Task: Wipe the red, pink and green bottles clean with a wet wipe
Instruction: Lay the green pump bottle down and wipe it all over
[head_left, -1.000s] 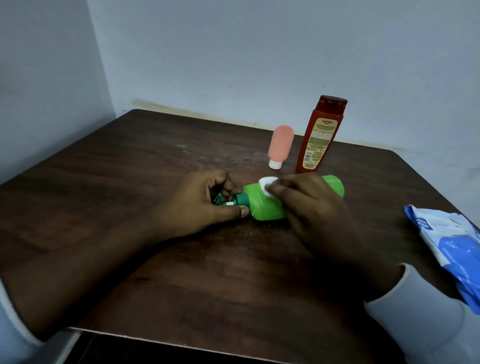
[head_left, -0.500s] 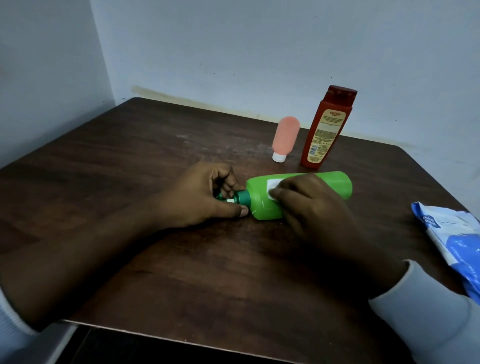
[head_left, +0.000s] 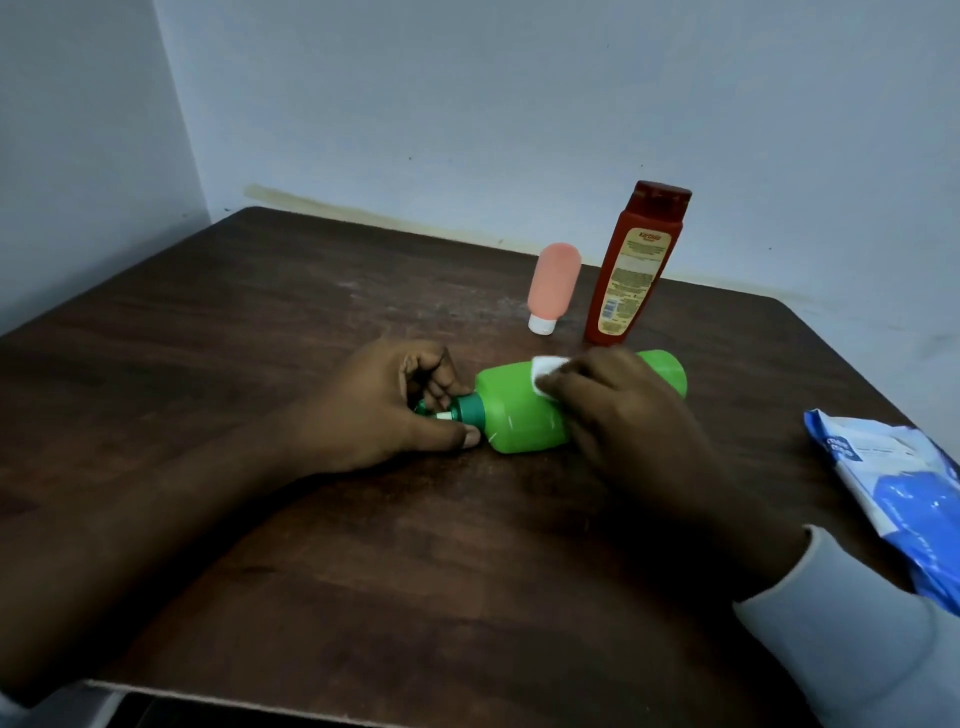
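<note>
Far left: the left hand (head_left: 384, 405) is closed around the dark green cap (head_left: 465, 410) of the green bottle (head_left: 519, 410). Thumb and curled fingers pinch the neck, so the bottle is pinned against the table (head_left: 311, 571).

Centre: the green bottle is laid on its side at mid-table, between the two hands. A folded wet wipe (head_left: 545, 366) is pressed onto its upper shoulder.

Step judged: the green bottle's body is being wiped, with the work so far sited near the cap end.

Next move judged: the wipe is to be drawn along the body toward the base. The bottle then needs a roll by the neck so that the underside is brought up. A firm hold at the cap is called for, since the round body could slip.

Orientation: the long axis is set left to right across the table, angled slightly away at the right. The cap is pointed left and the base right.

Right of centre: the right hand (head_left: 623, 415) is curled over the wipe and much of the body. The thumb is hidden, so the hold is probably a pinch with downward pressure.

Behind: the pink bottle (head_left: 553, 283) is stood on its white cap. The red bottle (head_left: 631, 270) is stood just beside it, cap up. Both are apart from the hands.

Far right: a blue and white wipe packet (head_left: 904, 499) is lying at the table edge.
</note>
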